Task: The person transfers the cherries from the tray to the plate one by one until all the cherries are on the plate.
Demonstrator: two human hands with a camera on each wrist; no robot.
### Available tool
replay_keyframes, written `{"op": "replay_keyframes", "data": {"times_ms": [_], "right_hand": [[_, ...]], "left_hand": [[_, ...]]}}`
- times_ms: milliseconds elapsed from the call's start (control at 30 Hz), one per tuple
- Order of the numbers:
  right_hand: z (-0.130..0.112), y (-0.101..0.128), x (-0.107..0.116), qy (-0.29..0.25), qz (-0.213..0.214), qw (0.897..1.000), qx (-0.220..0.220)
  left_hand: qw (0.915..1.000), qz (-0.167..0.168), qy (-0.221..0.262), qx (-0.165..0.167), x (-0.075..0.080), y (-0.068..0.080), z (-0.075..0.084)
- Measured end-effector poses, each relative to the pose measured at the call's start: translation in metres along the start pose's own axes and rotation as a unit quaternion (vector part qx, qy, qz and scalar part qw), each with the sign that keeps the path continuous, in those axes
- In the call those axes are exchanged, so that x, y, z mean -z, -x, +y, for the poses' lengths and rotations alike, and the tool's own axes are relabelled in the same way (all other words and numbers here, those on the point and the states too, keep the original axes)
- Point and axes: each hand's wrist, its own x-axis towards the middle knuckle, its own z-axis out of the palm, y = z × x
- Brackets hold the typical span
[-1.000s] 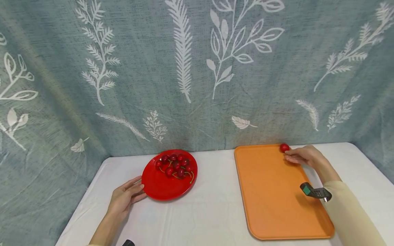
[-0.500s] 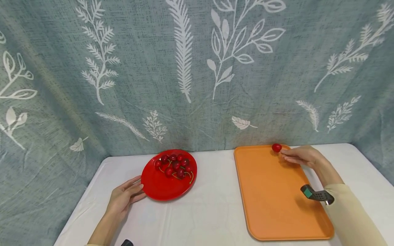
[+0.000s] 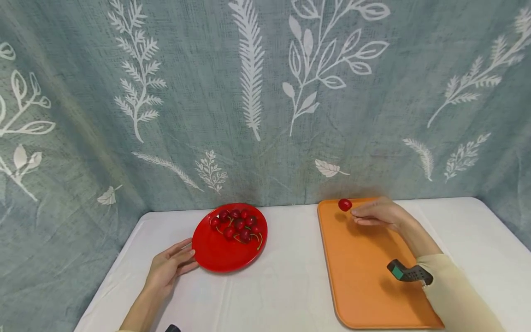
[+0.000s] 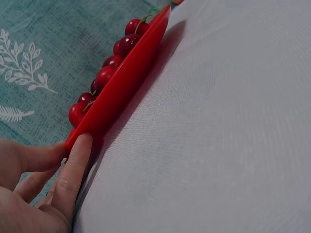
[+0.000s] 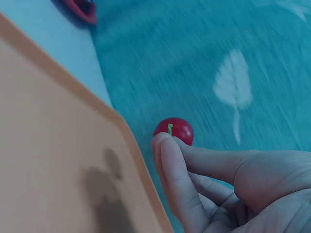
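Observation:
My right hand (image 3: pixel 379 213) pinches a red cherry (image 3: pixel 345 204) by its green stem (image 5: pixel 170 129), between thumb and fingertips. The cherry hangs in the air above the far left part of the orange tray (image 3: pixel 356 267), its shadow falling on the tray. At the left, a round red plate (image 3: pixel 224 256) bears several cherries (image 3: pixel 239 224), some with curved green stems, gathered toward its far side. My left hand (image 3: pixel 168 266) grips the plate's near-left rim; in the left wrist view, thumb and fingers (image 4: pixel 70 174) close on the edge of the plate (image 4: pixel 116 97).
A white cloth (image 3: pixel 286 276) covers the table between plate and tray. Behind it hangs a blue-green curtain (image 3: pixel 265 170) with white leaf prints, close to the table's far edge. A dark strap-like device (image 3: pixel 410 273) sits at the right wrist.
My right hand has carried the cherry leftward across the far end of the tray. The left hand and the plate have stayed in place.

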Motion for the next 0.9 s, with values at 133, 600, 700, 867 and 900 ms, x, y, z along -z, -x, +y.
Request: {"op": "replay_keyframes", "data": {"times_ms": [133,600,700,867,900], "right_hand": [[-0.002,-0.004,-0.03,0.039,-0.019,0.999,0.001],[-0.003,-0.029,-0.145,0.08,-0.009,0.996,0.027],[0.0,-0.035,-0.17,0.086,-0.005,0.996,0.039],[0.002,-0.044,-0.205,0.073,-0.016,0.996,0.057],[0.002,-0.045,-0.21,0.067,-0.018,0.996,0.061]], "left_hand": [[1.0,-0.002,0.001,0.0,-0.001,0.001,-0.001],[0.9999,-0.007,0.013,0.001,-0.011,-0.004,-0.009],[0.9999,-0.001,0.015,0.007,-0.009,-0.001,-0.009],[0.9999,-0.007,0.015,0.002,-0.001,0.001,-0.003],[0.9998,-0.009,0.015,0.001,0.0,0.0,-0.003]]}}
